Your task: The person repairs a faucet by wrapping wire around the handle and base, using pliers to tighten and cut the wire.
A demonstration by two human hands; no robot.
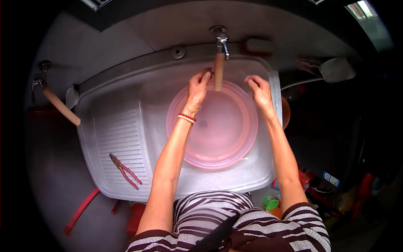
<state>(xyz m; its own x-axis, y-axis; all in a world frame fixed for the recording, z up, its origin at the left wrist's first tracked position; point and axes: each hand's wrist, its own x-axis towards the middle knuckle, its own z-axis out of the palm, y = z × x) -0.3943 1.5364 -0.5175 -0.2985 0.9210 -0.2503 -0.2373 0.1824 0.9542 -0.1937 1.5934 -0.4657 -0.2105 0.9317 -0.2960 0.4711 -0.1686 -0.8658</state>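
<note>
My left hand (198, 88) is raised over the far left rim of a translucent pink basin (212, 163), just left of the tap's beige hose (218, 71). Its fingers are pinched together; something small and brownish shows at their tips, too unclear to name. Beyond the basin's far right rim, my right hand (261, 89) is closed, with a thin wire-like strand (243, 73) sticking out from between thumb and forefinger. Pliers with red handles (125, 171) lie on the ribbed washboard part of the grey sink (159, 96), away from both hands.
A metal tap (221, 40) on the wall stands between my hands. At far left, another tap carries a beige hose (61, 106). A brush-like block (258, 47) rests on the back ledge. A red corrugated hose (82, 211) hangs at lower left; assorted items, including a green lid (271, 203), crowd the lower right.
</note>
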